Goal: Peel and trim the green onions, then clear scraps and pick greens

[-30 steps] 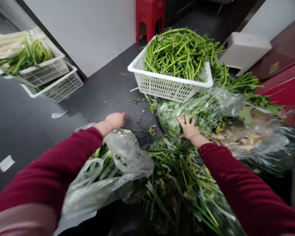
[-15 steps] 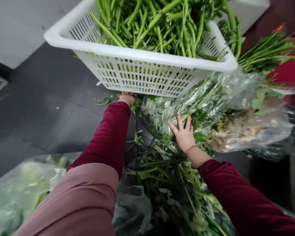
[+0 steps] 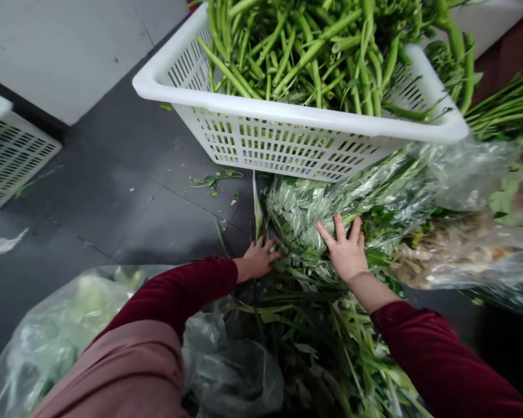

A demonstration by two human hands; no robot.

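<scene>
My left hand [image 3: 258,259] is low over the dark floor at the edge of a pile of leafy scraps [image 3: 305,313], its fingers a little apart. A long pale green leaf [image 3: 257,206] stretches from its fingertips toward the white basket; whether it is gripped I cannot tell. With fingers spread, my right hand [image 3: 347,248] lies flat on a clear plastic bag of leafy greens [image 3: 305,203]. Just beyond both hands is the white slotted basket [image 3: 287,136], heaped with thick green stems [image 3: 305,52].
A clear bag with pale green vegetables [image 3: 70,325] sits at lower left. Another bag holding brownish produce [image 3: 453,249] lies at right. A second white basket [image 3: 17,157] stands at far left. Small leaf bits [image 3: 213,181] are scattered on the dark tiled floor [image 3: 126,203].
My left hand has come back from under the basket's near edge toward me, down to the scrap pile. The right hand stays spread on the bag. The view has shifted left.
</scene>
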